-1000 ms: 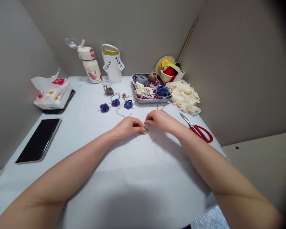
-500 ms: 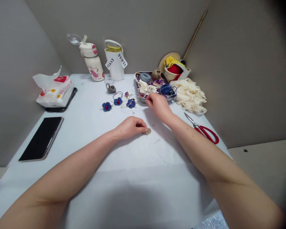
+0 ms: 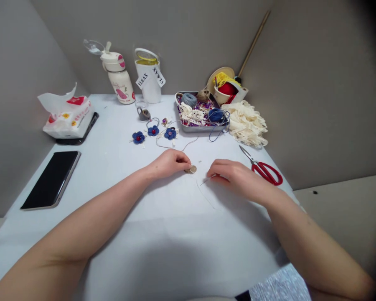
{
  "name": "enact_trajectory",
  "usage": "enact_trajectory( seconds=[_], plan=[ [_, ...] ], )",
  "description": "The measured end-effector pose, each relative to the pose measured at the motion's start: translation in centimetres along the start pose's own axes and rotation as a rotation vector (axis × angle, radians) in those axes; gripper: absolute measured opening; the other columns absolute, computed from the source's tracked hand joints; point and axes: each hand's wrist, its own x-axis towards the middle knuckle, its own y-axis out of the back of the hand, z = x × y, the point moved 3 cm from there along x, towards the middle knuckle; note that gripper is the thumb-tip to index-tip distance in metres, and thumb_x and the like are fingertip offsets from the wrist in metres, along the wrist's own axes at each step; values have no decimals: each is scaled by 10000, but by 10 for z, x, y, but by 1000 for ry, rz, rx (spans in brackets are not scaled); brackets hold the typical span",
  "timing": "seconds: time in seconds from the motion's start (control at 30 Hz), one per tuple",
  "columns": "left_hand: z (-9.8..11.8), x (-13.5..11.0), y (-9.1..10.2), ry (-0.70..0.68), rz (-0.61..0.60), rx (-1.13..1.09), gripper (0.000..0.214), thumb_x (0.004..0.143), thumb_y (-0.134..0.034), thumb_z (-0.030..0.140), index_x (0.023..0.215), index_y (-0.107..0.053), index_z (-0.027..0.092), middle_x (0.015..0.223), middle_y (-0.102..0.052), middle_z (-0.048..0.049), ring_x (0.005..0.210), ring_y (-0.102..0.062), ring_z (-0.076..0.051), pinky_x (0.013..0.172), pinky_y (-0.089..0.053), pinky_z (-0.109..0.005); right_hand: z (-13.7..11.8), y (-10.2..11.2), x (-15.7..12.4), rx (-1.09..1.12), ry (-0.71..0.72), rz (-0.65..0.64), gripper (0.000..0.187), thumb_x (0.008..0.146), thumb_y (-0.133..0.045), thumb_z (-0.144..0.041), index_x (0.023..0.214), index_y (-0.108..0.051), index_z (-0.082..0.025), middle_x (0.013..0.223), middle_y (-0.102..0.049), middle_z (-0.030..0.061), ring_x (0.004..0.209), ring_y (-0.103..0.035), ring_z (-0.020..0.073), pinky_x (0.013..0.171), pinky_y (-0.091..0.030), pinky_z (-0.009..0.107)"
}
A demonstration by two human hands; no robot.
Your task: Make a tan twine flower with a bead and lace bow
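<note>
From the head view, looking down over both bare forearms, the left hand [image 3: 169, 163] rests knuckles-up on the desk [image 3: 163, 242]. Its grip is pinched narrow on a small tan disc [image 3: 191, 169], which sits on the desk near the middle, just beyond the fingertips. It seems pressed flat there so it cannot skid on the smooth surface. The right hand [image 3: 236, 177] lies close beside it, not touching. Its grip is closed tight around a needle [image 3: 205, 182] held low, almost level with the desk, with the free end pointing toward the disc. A pale thread [image 3: 203, 195] trails from it in a loose loop toward the person (it is faint, and I cannot tell whether it reaches the disc). The red-handled scissors [image 3: 265, 170] lie just to the right of that hand with their blades pointing away, probably left on the working side for easy reach. Farther back, three blue fabric flowers [image 3: 153, 131] lie in a row, well apart from the hands, looking like pieces set aside. Behind them a metal tray [image 3: 200, 130] keeps yarn balls, beads and trim together so they do not scatter, and a heap of cream lace [image 3: 246, 121] spills beside it. A bowl of red and yellow yarn [image 3: 227, 90], a white cup [image 3: 148, 81] and a drinking bottle [image 3: 118, 83] stand against the wall, clear of the hands. Off to the left, a tissue pack [image 3: 67, 119] and a dark phone [image 3: 52, 179] lie face-up near the desk's edge.
</note>
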Motion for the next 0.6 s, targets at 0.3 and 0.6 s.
enact_trajectory(
  seconds=[0.3,0.6],
  plan=[
    [2,-1,-1,31,16,-8,170,747,-669,302,770,-731,145,797,-736,-63,727,-638,-156,715,-474,-291,3,-39,-10,107,-56,155,143,955,-432,-162,856,-528,-200,956,-590,89,913,-532,220,819,-444,386],
    [2,-1,4,71,82,-12,154,739,-670,282,765,-731,142,777,-727,-72,698,-626,-155,687,-462,-297,-48,28,-76,924,-77,751,70,955,-505,-231,906,-532,-273,620,-487,-20,594,-510,170,721,-514,424]
  ],
)
